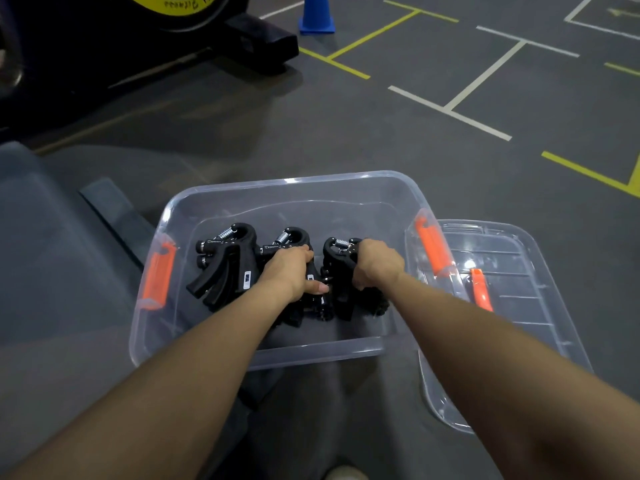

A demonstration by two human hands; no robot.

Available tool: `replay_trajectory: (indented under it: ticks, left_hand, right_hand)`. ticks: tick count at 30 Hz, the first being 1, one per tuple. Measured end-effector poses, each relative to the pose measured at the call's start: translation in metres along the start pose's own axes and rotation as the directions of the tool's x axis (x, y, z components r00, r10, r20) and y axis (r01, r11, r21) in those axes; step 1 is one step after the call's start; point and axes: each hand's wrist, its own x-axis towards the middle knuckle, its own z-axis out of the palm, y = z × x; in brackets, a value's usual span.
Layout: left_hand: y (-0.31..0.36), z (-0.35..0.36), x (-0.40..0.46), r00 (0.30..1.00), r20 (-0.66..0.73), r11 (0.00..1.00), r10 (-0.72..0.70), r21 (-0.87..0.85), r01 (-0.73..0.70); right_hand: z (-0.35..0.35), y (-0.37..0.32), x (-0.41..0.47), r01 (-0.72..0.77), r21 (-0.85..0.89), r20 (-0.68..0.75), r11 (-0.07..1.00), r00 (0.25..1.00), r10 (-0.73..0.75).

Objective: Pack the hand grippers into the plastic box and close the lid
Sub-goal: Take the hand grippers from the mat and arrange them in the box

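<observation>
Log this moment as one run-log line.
left hand: grips hand grippers in plastic box | right hand: grips another bunch there | lid: off, right of box | step: packing

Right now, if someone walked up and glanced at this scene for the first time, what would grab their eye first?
Probably the clear plastic box on the floor in the middle, with bright orange latches at both ends. Inside it, the left hand and right hand each grip black hand grippers clustered on its bottom. The lid lies off, to the right of the box, and a blue cone stands far back on the lined floor.
</observation>
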Motion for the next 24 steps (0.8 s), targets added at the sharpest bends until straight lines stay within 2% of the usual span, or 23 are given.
replay_trajectory:
  ticks: [2,3,6,8,12,15,18,20,22,24]
  left_hand:
    - [0.002,-0.001,0.000,1.000,0.012,1.000,-0.006,0.029,0.006]
    - [0.002,-0.002,0.001,1.000,0.016,0.999,-0.011,0.037,0.010]
    - [0.003,-0.003,0.000,1.000,0.023,0.998,-0.011,0.065,0.009]
    - [0.003,-0.004,0.000,1.000,0.021,0.997,-0.010,0.070,0.009]
    - [0.002,-0.004,0.000,1.000,0.018,0.999,-0.006,0.053,0.005]
    - [0.000,-0.003,0.000,1.000,0.020,1.000,-0.002,0.030,0.001]
    - [-0.002,-0.003,0.001,1.000,0.021,1.000,0.005,0.022,-0.005]
    - [-0.003,-0.003,0.001,1.000,0.023,1.000,0.008,0.018,-0.008]
    - [-0.003,-0.003,0.001,1.000,0.028,1.000,0.008,0.013,-0.008]
    - [-0.003,-0.003,0.002,0.999,0.032,1.000,0.010,0.021,-0.011]
  right_hand:
    - [-0.011,0.005,0.002,-0.033,0.139,0.057,0.990,0.998,0.025]
    - [-0.015,0.007,0.004,-0.049,0.269,0.088,0.962,0.996,0.026]
    - [-0.025,0.010,0.001,-0.094,0.666,0.163,0.740,0.986,-0.021]
    - [-0.030,0.011,-0.005,-0.133,0.797,0.219,0.589,0.973,-0.078]
    - [-0.026,0.008,-0.007,-0.265,0.878,0.341,0.399,0.931,-0.132]
    - [-0.019,0.003,-0.008,-0.367,0.863,0.428,0.346,0.896,-0.117]
    - [-0.014,0.001,-0.007,-0.435,0.866,0.476,0.248,0.868,-0.140]
    - [-0.010,-0.003,-0.005,-0.434,0.877,0.466,0.207,0.873,-0.145]
    - [-0.005,-0.007,-0.001,-0.362,0.913,0.386,0.187,0.916,-0.113]
    - [0.000,-0.009,0.002,-0.303,0.927,0.321,0.223,0.946,-0.049]
